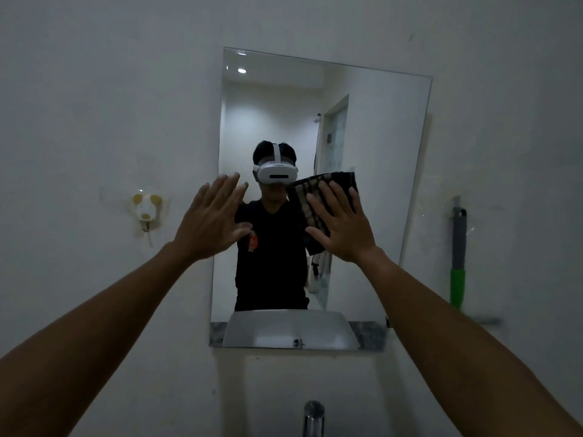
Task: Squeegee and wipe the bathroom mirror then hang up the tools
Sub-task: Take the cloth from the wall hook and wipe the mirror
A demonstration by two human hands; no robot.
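**Both hands raised at the wall mirror, cloth under the right palm**

At centre left of the frame, a wall hook [146, 212] sits on the white wall. The left hand [212, 222] is flat, fingers spread, grasping nothing, over the left edge of the mirror [378, 152]. The right hand [342, 223] presses a dark checked cloth [318, 187] flat against the glass at mid-frame, fingers extended. At right, the green-handled squeegee [458, 263] hangs on the wall beside the mirror. A faucet [313, 417] shows at bottom centre.

Checked cloth [318, 197] flat against mirror [372, 127]
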